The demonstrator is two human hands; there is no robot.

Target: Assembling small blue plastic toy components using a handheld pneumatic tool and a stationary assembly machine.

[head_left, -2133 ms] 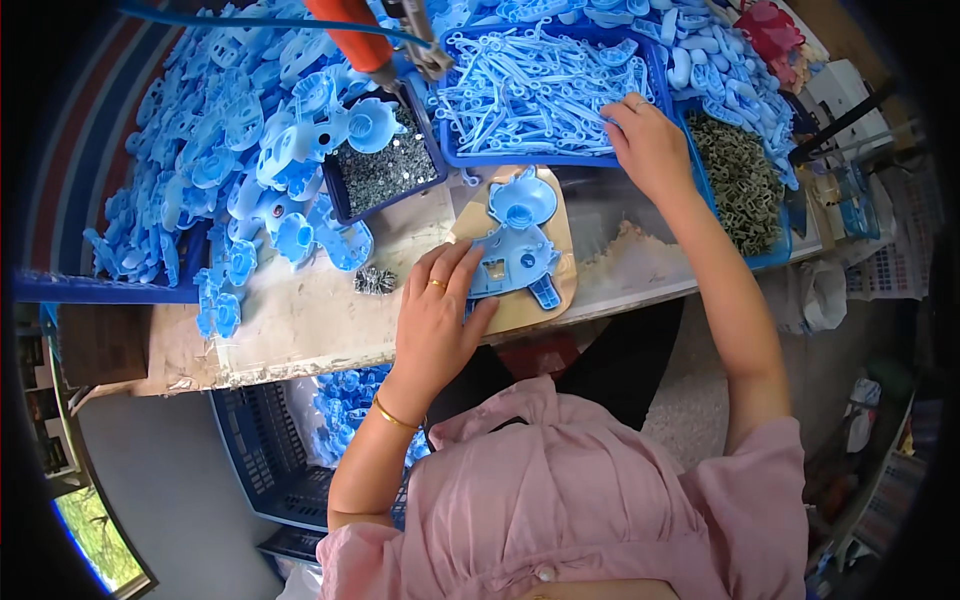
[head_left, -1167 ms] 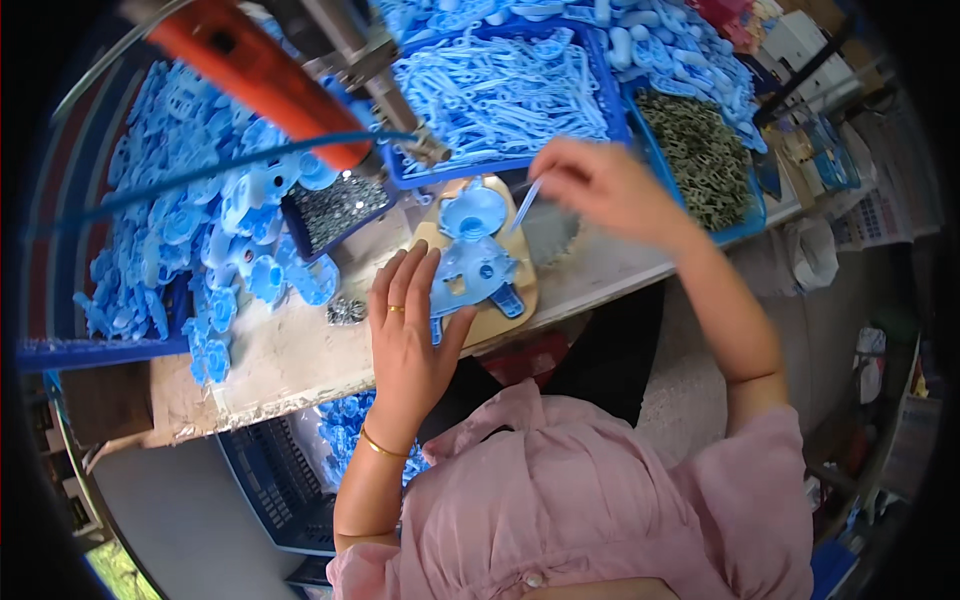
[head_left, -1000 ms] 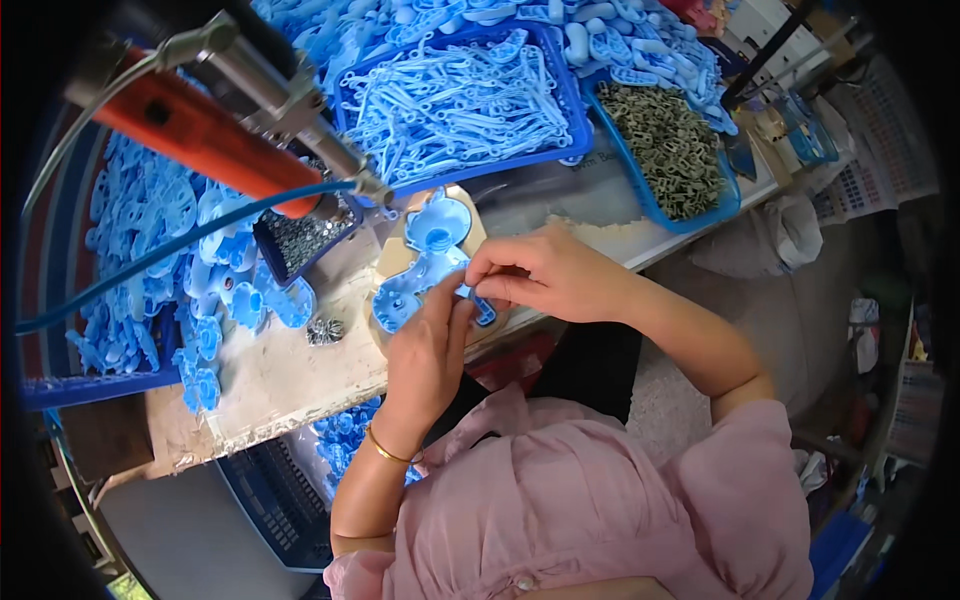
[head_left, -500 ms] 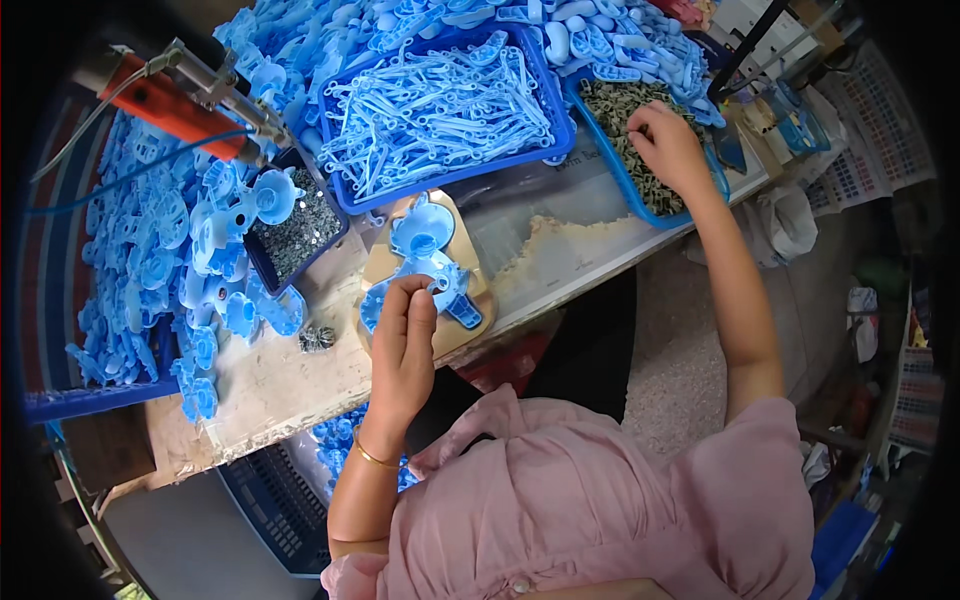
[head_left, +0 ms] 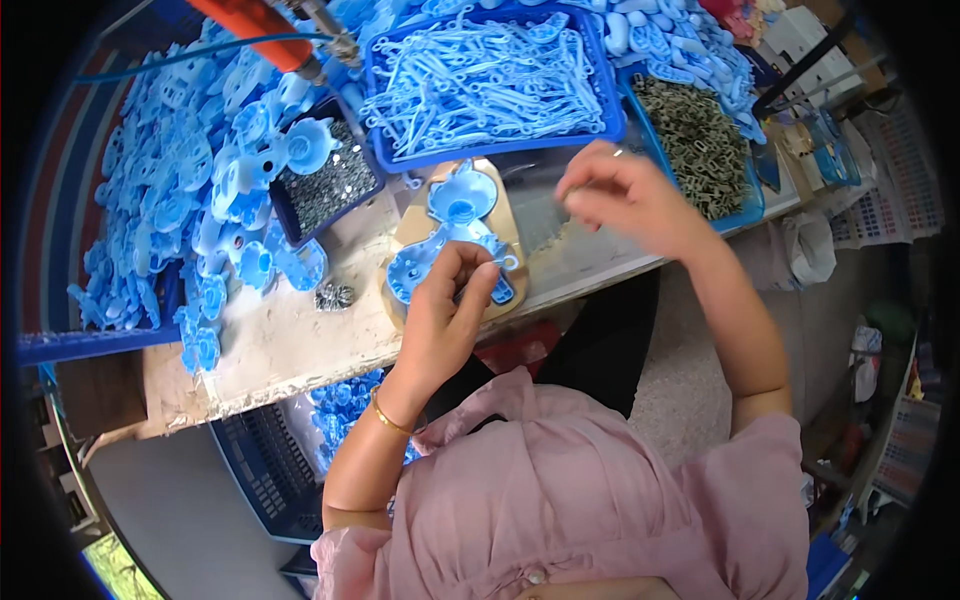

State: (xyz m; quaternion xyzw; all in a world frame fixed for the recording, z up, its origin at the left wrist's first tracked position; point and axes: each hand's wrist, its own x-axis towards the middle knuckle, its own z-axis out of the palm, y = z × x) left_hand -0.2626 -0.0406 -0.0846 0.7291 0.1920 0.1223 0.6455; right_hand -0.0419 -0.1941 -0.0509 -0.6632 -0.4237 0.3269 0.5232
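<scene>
A blue plastic toy shell (head_left: pixel 463 196) with a round, eared upper part lies open side up in a tan holder (head_left: pixel 508 220) at the table's front. Over its lower half bends my left hand (head_left: pixel 445 315), thumb and fingers curled close together; what they pinch is hidden. Beside those fingertips shows a blue ring-shaped end (head_left: pixel 510 262). My right hand (head_left: pixel 635 205) hangs above the table between the holder and a blue bin (head_left: pixel 742 215) of small grey-green clips (head_left: pixel 695 140). Its fingertips are pinched, blurred by motion, around something too small to make out.
A blue tray (head_left: pixel 500 146) of ring-ended blue sticks stands behind the holder. Left of it are a dark box (head_left: pixel 325 225) of small metal screws and a heap of blue shells (head_left: pixel 180 160). An orange power screwdriver (head_left: pixel 262 32) hangs above. A metal clump (head_left: pixel 333 296) lies nearby.
My right hand has left the clip bin and moved left toward the holder. My left hand stays at the shell, its fingers shifted slightly. The whole view has shifted.
</scene>
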